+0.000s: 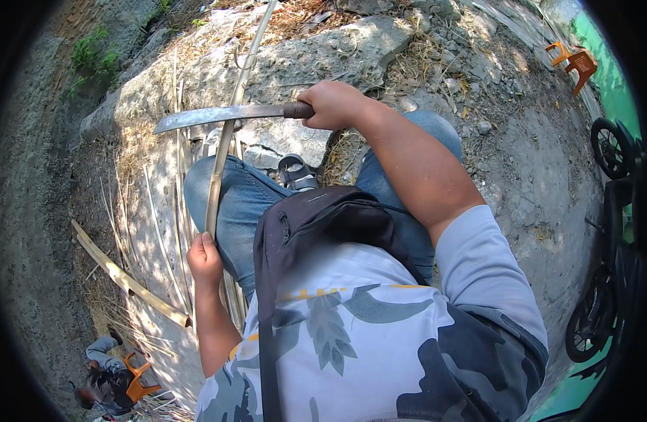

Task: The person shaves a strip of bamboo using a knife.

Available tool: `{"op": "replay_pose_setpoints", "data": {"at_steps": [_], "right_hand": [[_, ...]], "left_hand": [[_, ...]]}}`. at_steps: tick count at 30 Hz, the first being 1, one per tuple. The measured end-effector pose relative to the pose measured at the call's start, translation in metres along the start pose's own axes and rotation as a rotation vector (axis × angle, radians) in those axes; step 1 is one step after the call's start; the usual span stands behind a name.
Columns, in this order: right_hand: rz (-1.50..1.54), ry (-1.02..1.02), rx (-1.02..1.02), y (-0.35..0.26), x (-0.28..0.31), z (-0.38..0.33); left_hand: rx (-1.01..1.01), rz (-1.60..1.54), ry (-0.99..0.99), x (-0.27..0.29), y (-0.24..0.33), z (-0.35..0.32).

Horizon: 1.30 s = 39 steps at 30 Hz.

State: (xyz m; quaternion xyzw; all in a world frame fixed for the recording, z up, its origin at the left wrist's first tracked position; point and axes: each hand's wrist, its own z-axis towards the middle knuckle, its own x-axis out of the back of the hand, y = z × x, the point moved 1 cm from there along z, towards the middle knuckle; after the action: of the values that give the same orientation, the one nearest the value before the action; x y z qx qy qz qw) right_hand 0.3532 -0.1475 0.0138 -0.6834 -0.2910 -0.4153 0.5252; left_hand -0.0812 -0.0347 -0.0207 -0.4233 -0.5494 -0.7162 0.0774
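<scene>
My right hand (334,104) is wrapped round the dark handle of a machete (221,115), its long blade pointing left. The blade crosses over a long, narrow split bamboo strip (217,172); whether its edge touches or bites into the strip I cannot tell. Down by my left thigh, my left hand (205,259) grips the strip near its lower end, thumb on top. From there the strip runs up past my left knee and on to the top of the view, over a rough stone slab (323,60).
Several thin strips (158,228) and a thicker bamboo piece (130,283) lie on the ground to my left. Another person (109,380) sits at the lower left beside an orange chair (140,380). At the right stand a motorcycle (601,260) and orange chairs (582,65).
</scene>
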Motion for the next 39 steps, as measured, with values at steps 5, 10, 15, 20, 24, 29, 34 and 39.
{"op": "replay_pose_setpoints", "data": {"at_steps": [5, 10, 15, 20, 24, 29, 34, 39], "right_hand": [[-0.012, 0.029, 0.007, 0.000, 0.000, -0.001], [-0.060, 0.121, 0.040, -0.001, 0.003, -0.003], [-0.165, 0.165, 0.112, -0.007, 0.010, -0.005], [-0.165, 0.178, 0.083, -0.006, 0.007, -0.004], [-0.149, 0.166, 0.093, -0.009, 0.007, -0.006], [-0.178, 0.113, 0.160, -0.021, 0.003, -0.004], [-0.255, 0.071, 0.151, -0.022, 0.008, -0.006], [-0.163, 0.182, 0.134, -0.009, 0.010, -0.007]], "left_hand": [[0.005, 0.050, 0.002, 0.001, 0.002, 0.000], [-0.016, 0.041, 0.016, 0.000, 0.001, 0.000], [-0.027, 0.017, 0.007, 0.000, 0.000, 0.000], [-0.007, 0.054, 0.002, 0.001, 0.002, 0.000], [-0.013, 0.067, 0.025, 0.000, 0.001, -0.001], [-0.021, 0.073, 0.025, 0.000, -0.001, 0.000], [-0.013, 0.084, 0.020, 0.000, 0.003, 0.000], [-0.046, 0.082, 0.031, 0.000, -0.002, 0.000]]}}
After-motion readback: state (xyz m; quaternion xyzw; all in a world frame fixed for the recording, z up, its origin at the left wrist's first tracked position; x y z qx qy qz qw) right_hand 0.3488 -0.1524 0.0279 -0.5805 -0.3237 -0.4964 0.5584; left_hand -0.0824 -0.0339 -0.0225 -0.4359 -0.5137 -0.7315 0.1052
